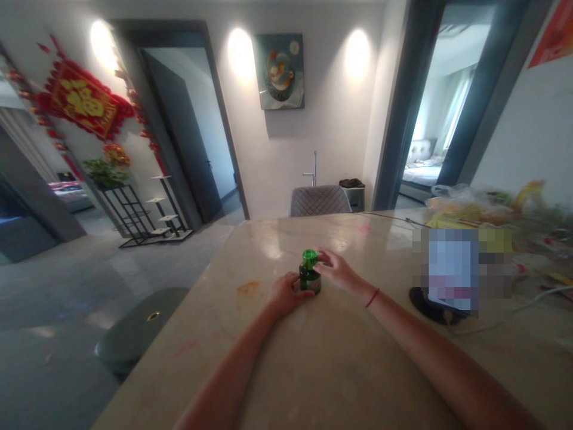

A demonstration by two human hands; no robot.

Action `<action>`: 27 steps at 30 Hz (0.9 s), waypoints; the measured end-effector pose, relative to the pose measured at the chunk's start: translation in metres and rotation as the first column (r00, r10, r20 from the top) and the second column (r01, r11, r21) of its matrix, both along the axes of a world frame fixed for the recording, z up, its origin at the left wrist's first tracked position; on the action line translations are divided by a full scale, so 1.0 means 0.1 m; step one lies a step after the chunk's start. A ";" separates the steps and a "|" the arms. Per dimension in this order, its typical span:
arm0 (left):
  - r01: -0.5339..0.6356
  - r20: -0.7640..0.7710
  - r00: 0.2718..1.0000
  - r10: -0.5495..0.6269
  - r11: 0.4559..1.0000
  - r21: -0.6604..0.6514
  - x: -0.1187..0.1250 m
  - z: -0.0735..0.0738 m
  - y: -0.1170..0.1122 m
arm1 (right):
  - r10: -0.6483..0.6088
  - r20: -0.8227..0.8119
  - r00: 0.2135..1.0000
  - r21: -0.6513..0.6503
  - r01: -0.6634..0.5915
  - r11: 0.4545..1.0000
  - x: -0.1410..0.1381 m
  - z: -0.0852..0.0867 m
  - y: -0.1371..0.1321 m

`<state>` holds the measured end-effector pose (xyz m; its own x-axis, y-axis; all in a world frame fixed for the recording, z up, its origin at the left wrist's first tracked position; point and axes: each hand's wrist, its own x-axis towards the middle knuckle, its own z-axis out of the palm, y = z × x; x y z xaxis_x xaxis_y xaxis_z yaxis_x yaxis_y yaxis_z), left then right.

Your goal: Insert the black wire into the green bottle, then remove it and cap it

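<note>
A small dark green glass bottle (308,279) with a label stands upright on the table (340,364). Its bright green top (308,257) could be a cap or the bare neck; I cannot tell which. My left hand (285,294) curls round the bottle's lower body from the left, the thumb across its front near the base. At the bottle's upper right, my right hand (333,267) has its bent fingers and thumb at the green top, seemingly gripping it. A thin red cord circles my right wrist.
Right of my forearm, a blurred-out screen (452,269) stands on a round black base (434,307), with a white cable nearby. Plastic bags (470,203) and clutter fill the table's right side. A grey chair (320,201) is opposite; a green stool (138,325) stands left.
</note>
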<state>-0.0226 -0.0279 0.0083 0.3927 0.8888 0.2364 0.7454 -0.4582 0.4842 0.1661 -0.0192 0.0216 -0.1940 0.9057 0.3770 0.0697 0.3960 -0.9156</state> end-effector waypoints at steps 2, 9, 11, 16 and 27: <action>-0.004 -0.010 1.000 0.004 1.000 0.000 0.00 0.01 -0.01 | -0.048 0.042 0.998 0.033 0.047 0.998 0.01 0.00 0.00; 0.027 -0.070 0.997 -0.023 0.998 0.055 0.03 0.06 -0.06 | -0.074 0.107 0.992 0.057 0.068 0.996 -0.01 0.03 -0.04; 0.060 -0.109 0.993 -0.053 0.996 0.068 0.03 0.07 -0.08 | -0.054 0.137 0.989 0.072 0.045 0.996 -0.03 0.03 -0.05; 0.099 -0.202 0.976 -0.084 0.993 0.069 0.04 0.03 -0.07 | -0.139 0.199 0.970 0.083 0.125 0.989 -0.04 0.00 0.03; 0.015 -0.156 0.988 -0.005 0.998 0.066 0.02 0.02 -0.06 | -0.426 0.478 0.768 0.115 0.426 0.897 0.22 0.05 0.39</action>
<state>-0.0202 -0.0337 0.0106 0.4383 0.8689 0.2300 0.8046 -0.4933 0.3305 0.1886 0.0194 0.0270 0.0568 0.9389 0.3394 0.6600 0.2198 -0.7184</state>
